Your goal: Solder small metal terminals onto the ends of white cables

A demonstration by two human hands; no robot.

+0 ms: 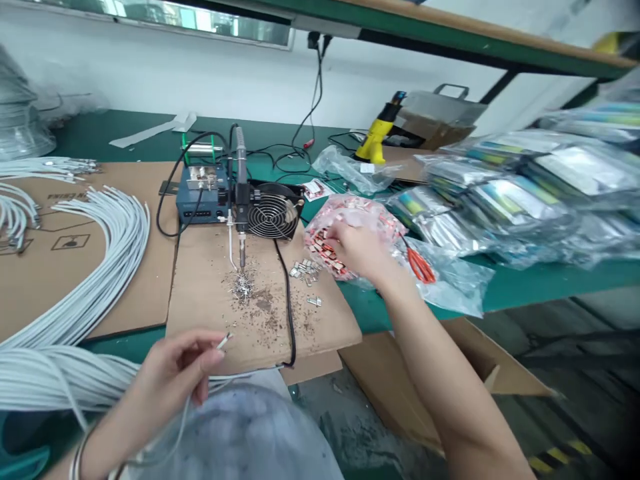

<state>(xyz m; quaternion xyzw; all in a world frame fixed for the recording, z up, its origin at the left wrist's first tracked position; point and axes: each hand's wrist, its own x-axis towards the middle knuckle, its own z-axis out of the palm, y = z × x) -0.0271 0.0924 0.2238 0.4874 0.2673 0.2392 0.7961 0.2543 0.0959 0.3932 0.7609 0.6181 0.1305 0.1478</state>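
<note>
A white cable end is pinched between the fingers of my left hand, low over the front of the cardboard sheet. My right hand reaches into an open plastic bag of small red-and-white parts; its fingertips are among the parts, and what they grip is too small to tell. Between the hands, a soldering iron stands upright in a holder, tip down over a heap of metal bits. Small metal connectors lie left of the bag.
Bundles of white cables cover the left side. A blue soldering unit and a black fan stand behind the cardboard. A yellow heat gun, piled silver packets and a red cable coil are at the right.
</note>
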